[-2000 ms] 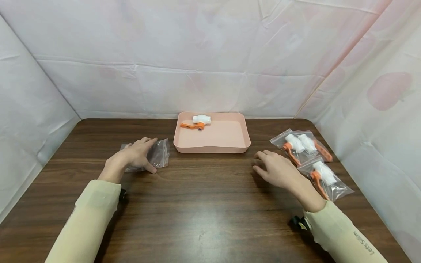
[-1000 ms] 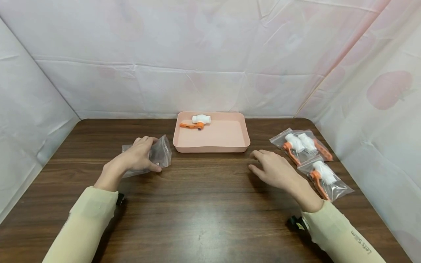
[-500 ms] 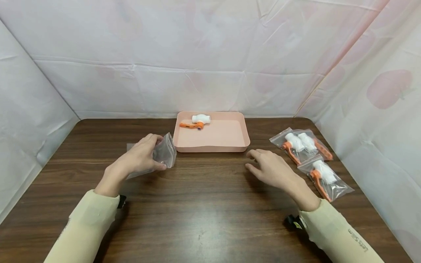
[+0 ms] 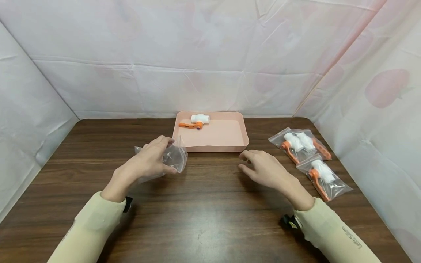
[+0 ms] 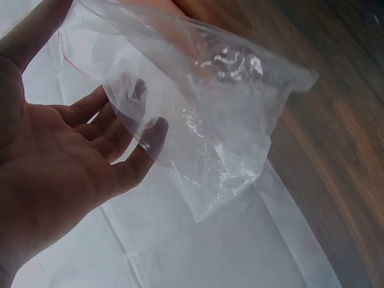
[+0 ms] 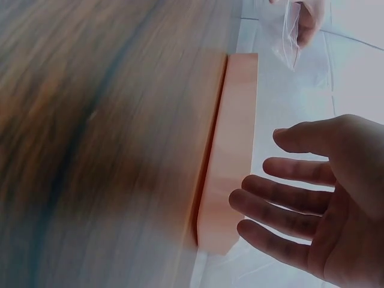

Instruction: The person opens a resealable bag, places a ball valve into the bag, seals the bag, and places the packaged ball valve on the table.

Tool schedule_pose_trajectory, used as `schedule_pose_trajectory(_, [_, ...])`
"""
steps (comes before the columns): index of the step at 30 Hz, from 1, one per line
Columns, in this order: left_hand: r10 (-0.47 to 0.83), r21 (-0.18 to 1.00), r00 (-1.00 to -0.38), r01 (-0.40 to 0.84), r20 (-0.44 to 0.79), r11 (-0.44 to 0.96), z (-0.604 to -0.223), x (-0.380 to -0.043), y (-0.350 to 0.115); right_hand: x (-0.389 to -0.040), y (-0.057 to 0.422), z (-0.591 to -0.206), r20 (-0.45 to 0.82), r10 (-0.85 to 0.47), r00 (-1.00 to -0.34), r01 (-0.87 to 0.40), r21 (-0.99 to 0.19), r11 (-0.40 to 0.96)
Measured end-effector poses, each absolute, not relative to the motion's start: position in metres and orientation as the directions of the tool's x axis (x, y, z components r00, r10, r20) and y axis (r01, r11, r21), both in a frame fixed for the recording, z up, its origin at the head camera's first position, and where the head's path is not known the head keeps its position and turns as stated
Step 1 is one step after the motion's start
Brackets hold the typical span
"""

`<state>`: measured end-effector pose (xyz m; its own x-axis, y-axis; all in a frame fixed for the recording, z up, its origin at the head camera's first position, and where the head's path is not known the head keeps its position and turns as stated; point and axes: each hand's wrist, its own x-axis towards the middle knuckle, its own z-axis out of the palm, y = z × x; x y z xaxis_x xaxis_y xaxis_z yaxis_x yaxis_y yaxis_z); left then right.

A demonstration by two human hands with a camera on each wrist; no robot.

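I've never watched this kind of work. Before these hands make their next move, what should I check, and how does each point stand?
1. Left hand has the clear bag: ok, held between thumb and fingers.
2. Right hand free: ok, it holds nothing.
3. Loose valve inside the pink tray: ok.
4. Loose valve in hand: not ok, neither hand touches it.
5. Held bag's mouth spread open: cannot tell.
6. Bagged valves away from the tray: ok, off to the right.

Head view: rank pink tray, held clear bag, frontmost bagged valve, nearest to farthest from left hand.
1. Clear bag: in the left hand.
2. Pink tray: back, centre.
3. Frontmost bagged valve: far right.
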<state>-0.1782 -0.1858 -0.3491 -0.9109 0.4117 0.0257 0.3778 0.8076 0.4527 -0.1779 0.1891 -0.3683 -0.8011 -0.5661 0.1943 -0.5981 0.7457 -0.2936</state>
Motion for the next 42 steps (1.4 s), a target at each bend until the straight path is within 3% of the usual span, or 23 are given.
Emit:
schedule_pose_trajectory(19, [0.54,0.355,-0.831,0.548,0.133,0.757,-0.351,-0.163,-0.145,-0.174,0.156,-0.362,0.292,-0.666,-0.687,-0.72,-0.402,0.566])
schedule_pose_trajectory(29, [0.584,0.324,-0.806,0.579,0.091,0.748,-0.355,-0.155,-0.125,-0.174,0.144,-0.361,0.333,-0.712,-0.618,-0.758,-0.493,0.427])
schedule_pose_trajectory(42, [0.6,0.299,-0.793,0.6,0.104,0.742,-0.354,-0.149,-0.115,-0.172,0.132,-0.366,0.336,-0.696,-0.634,-0.717,-0.592,0.367])
